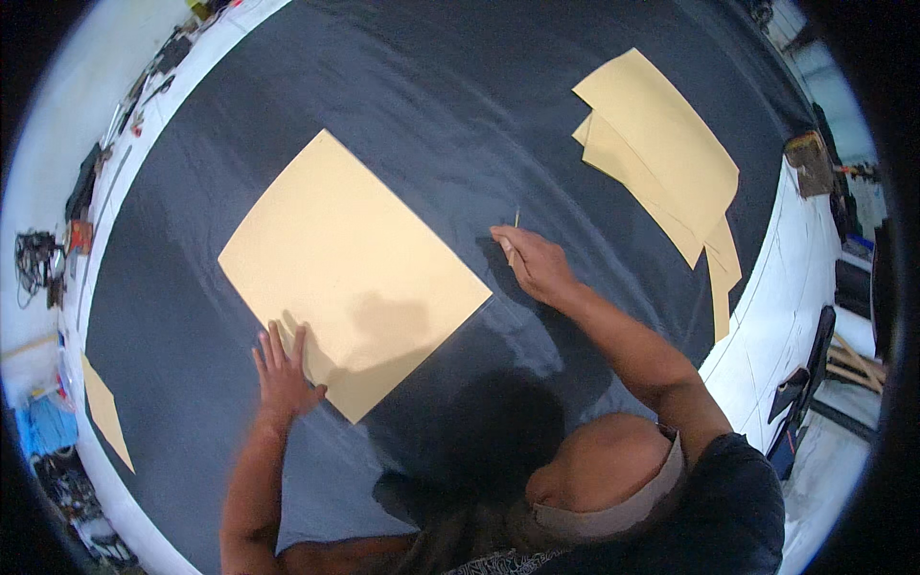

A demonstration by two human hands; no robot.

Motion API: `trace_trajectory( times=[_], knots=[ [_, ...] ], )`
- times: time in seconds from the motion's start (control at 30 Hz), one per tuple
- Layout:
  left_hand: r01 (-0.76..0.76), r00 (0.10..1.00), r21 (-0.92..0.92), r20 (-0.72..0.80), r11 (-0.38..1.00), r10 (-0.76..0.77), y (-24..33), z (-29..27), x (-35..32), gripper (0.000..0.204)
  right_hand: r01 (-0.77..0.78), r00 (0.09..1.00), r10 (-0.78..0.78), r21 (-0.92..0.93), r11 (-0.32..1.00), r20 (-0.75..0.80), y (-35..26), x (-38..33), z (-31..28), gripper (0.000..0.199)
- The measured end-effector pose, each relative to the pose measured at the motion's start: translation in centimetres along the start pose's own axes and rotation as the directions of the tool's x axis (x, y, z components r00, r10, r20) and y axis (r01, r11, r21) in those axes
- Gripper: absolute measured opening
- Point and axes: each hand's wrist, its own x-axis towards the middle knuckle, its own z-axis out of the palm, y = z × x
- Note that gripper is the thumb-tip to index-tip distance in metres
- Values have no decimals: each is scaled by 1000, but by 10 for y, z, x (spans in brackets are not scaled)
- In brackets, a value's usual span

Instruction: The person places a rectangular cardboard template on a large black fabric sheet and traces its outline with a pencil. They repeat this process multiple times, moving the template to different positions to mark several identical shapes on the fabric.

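A large tan sheet of card or stiff paper (340, 254) lies flat and at a slant on dark, slightly wrinkled fabric (431, 105). My left hand (285, 379) rests with its fingers spread at the sheet's near left edge, the fingertips on or beside it. To the right of the sheet, apart from it, my right hand (539, 266) is closed around a thin pencil-like tool (517, 218) whose end points away from me. Its exact kind is too small to make out. Shadows fall over the sheet's near part.
Several overlapping tan pieces (661, 144) lie at the far right, with narrow strips (721, 287) below them. A slim tan offcut (107, 417) sits at the left edge. Beyond the fabric shows a white table border (795, 278). A dark brown block (808, 163) stands on the right.
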Motion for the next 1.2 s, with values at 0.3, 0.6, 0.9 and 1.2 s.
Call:
trace_trajectory(
  times=[0.3, 0.6, 0.9, 1.2],
  knots=[
    [-181, 970, -227, -203, 957, 135, 59, 39, -13, 79, 64, 997, -46, -362, 930, 60, 32, 27, 31, 34],
    [100, 942, -342, -270, 934, -199, -49, 16, 100, 69, 44, 999, -33, -320, 947, 42, 30, 28, 26, 28],
    [209, 921, -387, -231, 898, -314, -30, -99, 150, 63, 31, 1000, -29, -286, 958, 11, 29, 32, 20, 23],
    [-57, 996, -313, 49, 948, 76, -55, -217, -12, 55, -40, 997, 58, -286, 957, 52, 29, 32, 20, 25]
  ],
)
